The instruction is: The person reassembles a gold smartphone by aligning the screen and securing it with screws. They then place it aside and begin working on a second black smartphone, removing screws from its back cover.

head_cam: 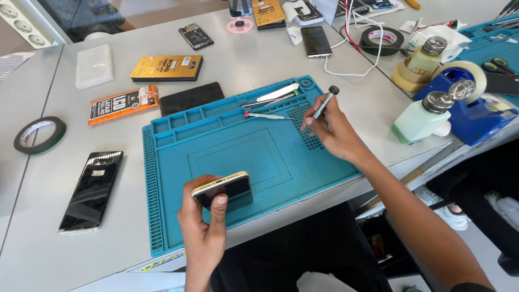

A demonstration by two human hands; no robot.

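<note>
Left hand (204, 227) grips 1 gold smartphone (223, 189), right hand (331, 130) pinches 1 screwdriver (323, 104) over blue repair mat (227, 146); 2 tape rolls (40, 134) nearby.

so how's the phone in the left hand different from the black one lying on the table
The gold-edged phone is gripped by the left hand and stands on its edge on the blue mat; the black phone lies flat and untouched on the grey table. The black one shows more of its glossy face. Both are dark slabs.
</note>
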